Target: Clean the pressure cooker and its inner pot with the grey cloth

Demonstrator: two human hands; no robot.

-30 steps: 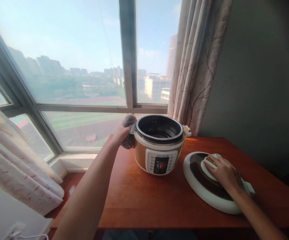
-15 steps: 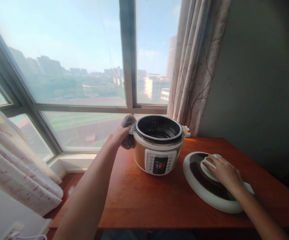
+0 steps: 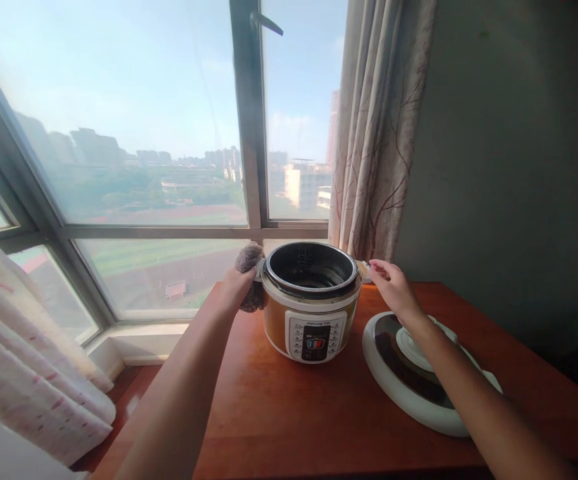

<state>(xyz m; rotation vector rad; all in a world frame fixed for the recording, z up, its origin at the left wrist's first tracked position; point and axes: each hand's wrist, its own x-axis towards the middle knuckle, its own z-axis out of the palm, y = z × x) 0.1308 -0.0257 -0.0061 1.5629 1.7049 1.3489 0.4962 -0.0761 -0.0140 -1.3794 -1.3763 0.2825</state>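
1. Left hand (image 3: 236,288) is bunched around a fuzzy grey cloth (image 3: 249,267), pressing it against the left side of the cooker (image 3: 310,307), right by the rim.
2. Right hand (image 3: 393,287) is loosely open, holding nothing, fingertips at the small handle (image 3: 363,269) on the cooker's right side. Can't tell if they're actually touching it.
3. The cooker sits open on the wooden table (image 3: 289,427) near the window (image 3: 133,133), dark inner pot (image 3: 311,270) showing. Looks empty to me.
4. The lid (image 3: 419,380) lies flat on the table just right of the cooker, under my right forearm.
5. My read on progress: lid is off, wiping looks underway on the outside, and the lid isn't back on yet.
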